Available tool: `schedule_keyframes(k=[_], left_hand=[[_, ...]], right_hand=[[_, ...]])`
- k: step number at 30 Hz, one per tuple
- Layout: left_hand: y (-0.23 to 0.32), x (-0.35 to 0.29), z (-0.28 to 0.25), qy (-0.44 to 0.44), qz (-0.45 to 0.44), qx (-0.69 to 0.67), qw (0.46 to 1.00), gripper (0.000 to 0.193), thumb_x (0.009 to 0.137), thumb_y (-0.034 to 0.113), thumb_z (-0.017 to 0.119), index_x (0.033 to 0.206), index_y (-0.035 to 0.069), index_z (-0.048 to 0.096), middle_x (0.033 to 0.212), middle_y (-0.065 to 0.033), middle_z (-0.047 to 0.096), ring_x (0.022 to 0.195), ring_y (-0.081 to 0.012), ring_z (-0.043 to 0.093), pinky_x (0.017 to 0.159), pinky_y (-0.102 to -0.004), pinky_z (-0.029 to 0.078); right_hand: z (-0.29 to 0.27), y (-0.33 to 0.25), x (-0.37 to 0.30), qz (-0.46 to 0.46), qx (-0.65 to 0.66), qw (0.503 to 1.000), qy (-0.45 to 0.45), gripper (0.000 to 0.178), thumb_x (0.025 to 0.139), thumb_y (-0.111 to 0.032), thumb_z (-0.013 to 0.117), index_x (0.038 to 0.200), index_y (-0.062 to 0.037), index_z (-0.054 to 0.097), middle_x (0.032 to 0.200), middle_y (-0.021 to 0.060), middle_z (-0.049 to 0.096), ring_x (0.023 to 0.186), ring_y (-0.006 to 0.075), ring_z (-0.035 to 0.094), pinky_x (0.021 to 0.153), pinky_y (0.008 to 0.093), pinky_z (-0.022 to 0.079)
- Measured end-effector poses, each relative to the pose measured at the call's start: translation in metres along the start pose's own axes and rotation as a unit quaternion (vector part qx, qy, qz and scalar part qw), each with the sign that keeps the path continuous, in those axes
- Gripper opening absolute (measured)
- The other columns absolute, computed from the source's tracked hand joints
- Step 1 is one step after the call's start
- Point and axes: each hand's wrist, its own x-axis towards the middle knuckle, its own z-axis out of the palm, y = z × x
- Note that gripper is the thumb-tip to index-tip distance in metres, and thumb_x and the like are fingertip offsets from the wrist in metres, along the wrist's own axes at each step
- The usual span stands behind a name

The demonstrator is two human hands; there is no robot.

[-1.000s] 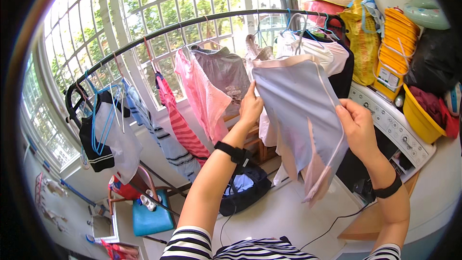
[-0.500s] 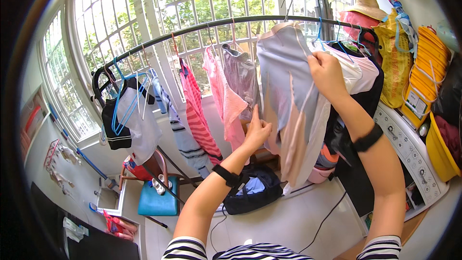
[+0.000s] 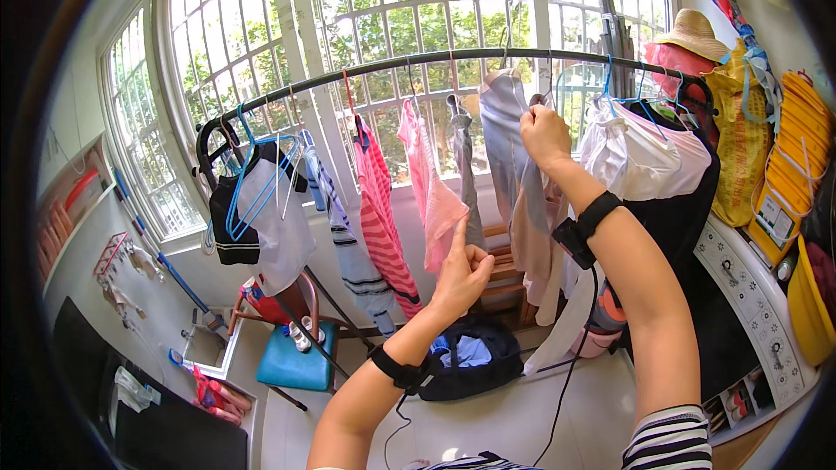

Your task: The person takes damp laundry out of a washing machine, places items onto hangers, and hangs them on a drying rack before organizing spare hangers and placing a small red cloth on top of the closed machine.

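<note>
My right hand [image 3: 547, 136] is closed at the upper edge of the clothes on the rail, just right of a grey-blue and beige garment [image 3: 502, 126]. Which fold its fingers grip is partly hidden. Lower and to the left, my left hand [image 3: 461, 277] holds nothing, its index finger stretched up at the lower corner of a pink garment [image 3: 440, 209]. Between them hangs a narrow grey garment [image 3: 463, 148]. Red-and-pink striped clothing [image 3: 380, 222] hangs further left. White tops [image 3: 636, 152] hang to the right of my right hand. Black bands circle both wrists.
A black curved clothes rail [image 3: 418, 58] spans the barred window. Below are an open black bag [image 3: 488, 374] with blue cloth, and a teal-seated chair [image 3: 292, 364] bearing shoes. A white patterned cabinet [image 3: 744, 287] stands right, with a yellow bag [image 3: 740, 139] above. Cables trail across the floor.
My right hand has moved left and slightly down. The grey-blue garment, spread wide before, now hangs narrower, and the grey one has turned edge-on. My left hand has shifted slightly down beside the pink garment.
</note>
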Motion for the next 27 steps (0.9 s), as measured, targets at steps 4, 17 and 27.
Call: schedule_keyframes(k=[4, 17, 27], left_hand=[[0.007, -0.007, -0.002, -0.016, 0.005, -0.007, 1.000, 0.076, 0.083, 0.000, 0.052, 0.141, 0.005, 0.004, 0.072, -0.0042, 0.053, 0.062, -0.0080, 0.049, 0.058, -0.0211, 0.042], [0.011, -0.039, 0.001, -0.050, -0.008, -0.064, 0.997, 0.069, 0.084, -0.001, 0.052, 0.141, 0.006, 0.012, 0.072, -0.0028, 0.050, 0.064, -0.0077, 0.048, 0.059, -0.0205, 0.041], [0.004, -0.088, -0.051, -0.005, -0.021, -0.080, 0.997, 0.066, 0.084, -0.001, 0.052, 0.140, 0.005, 0.016, 0.073, -0.0022, 0.051, 0.066, -0.0080, 0.049, 0.062, -0.0207, 0.042]], right_hand=[[0.010, 0.007, -0.004, 0.014, 0.006, 1.000, 0.005, 0.028, 0.081, -0.026, 0.048, 0.089, -0.0034, 0.063, 0.086, 0.0216, 0.063, 0.085, 0.0372, 0.060, 0.075, 0.0439, 0.047], [0.017, 0.043, -0.032, 0.004, -0.012, 0.997, -0.075, 0.033, 0.083, -0.032, 0.049, 0.106, -0.0104, 0.060, 0.096, 0.0172, 0.064, 0.092, 0.0346, 0.059, 0.080, 0.0420, 0.046], [-0.015, 0.029, -0.088, -0.057, 0.118, 0.991, -0.029, 0.030, 0.081, -0.013, 0.052, 0.109, -0.0040, 0.055, 0.103, 0.0116, 0.061, 0.079, 0.0207, 0.061, 0.071, 0.0314, 0.047]])
